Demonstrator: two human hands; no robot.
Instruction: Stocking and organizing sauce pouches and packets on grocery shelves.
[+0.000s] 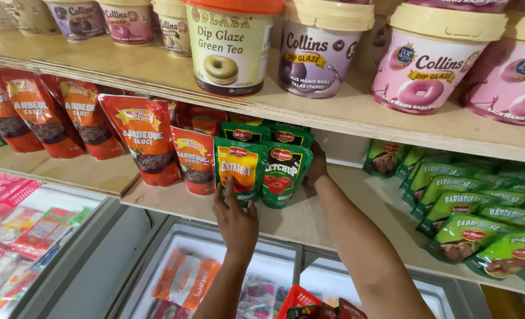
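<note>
My left hand [236, 221] reaches up to the wooden shelf [156, 204], its fingers touching the bottom of a green sauce pouch with an orange label [239, 168]. Beside that stands a green ketchup pouch with tomatoes [283, 174]. My right hand [317, 165] is tucked behind the right side of these pouches, fingers hidden, pressing against the row. More green pouches stand behind them.
Red barbecue sauce pouches [147, 139] line the shelf to the left. Green pouches [469, 221] lie at the right. Tubs of dip glaze [230, 50] stand on the upper shelf. Glass-topped freezers [215, 277] sit below with packets inside.
</note>
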